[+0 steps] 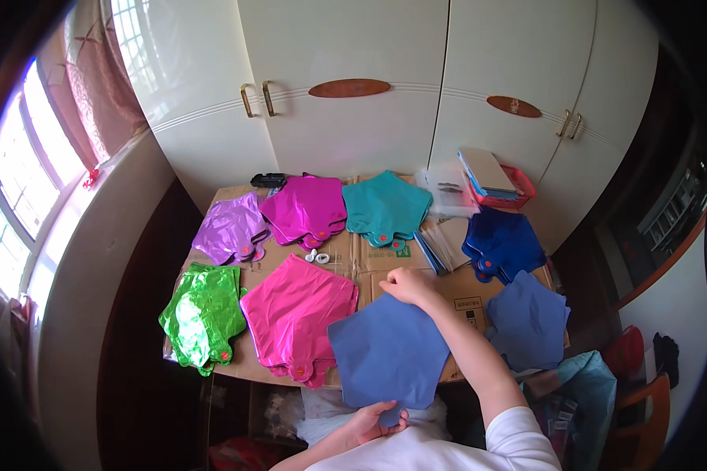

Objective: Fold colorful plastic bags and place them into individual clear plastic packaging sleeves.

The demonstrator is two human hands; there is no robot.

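A flat blue-grey foil balloon (389,349), pentagon-shaped with a short tail at its near end, is spread in front of me over the table's near edge. My left hand (375,424) grips its tail from below, thumb on top. At the balloon's far corner, my right hand (407,285) has its fingers closed on the edge; the fingertips are partly hidden. To the left lie flat stacks of pink foil balloons (298,314) and shiny green ones (204,314). Another blue-grey stack (528,320) rests at the right, beyond my right forearm.
Lilac (229,228), magenta (306,208), teal (386,206) and dark blue (503,242) foil stacks line the back of the cardboard-covered table (291,245). Small white pieces (317,257) lie mid-table. A red basket (518,188) stands back right, before white cabinets (353,133).
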